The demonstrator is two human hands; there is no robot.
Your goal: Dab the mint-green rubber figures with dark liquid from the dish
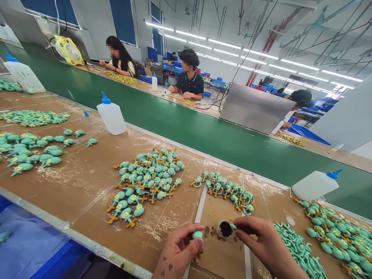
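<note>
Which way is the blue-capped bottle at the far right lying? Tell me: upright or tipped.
Tipped. The white bottle lies on its side on the table edge, blue nozzle pointing right.

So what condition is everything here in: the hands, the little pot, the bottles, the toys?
Left hand: closed around a teal toy figure.
Right hand: pinching a small teal piece at the pot.
Small dark pot: open, on the cardboard.
Near squeeze bottle: upright, blue cap on.
Right squeeze bottle: lying on its side.
Toy piles: loose on the table.

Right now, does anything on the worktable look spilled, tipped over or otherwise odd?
Yes. One glue bottle lies on its side by the green conveyor belt, while another bottle stands upright. Whitish residue smears the brown tabletop.
</note>
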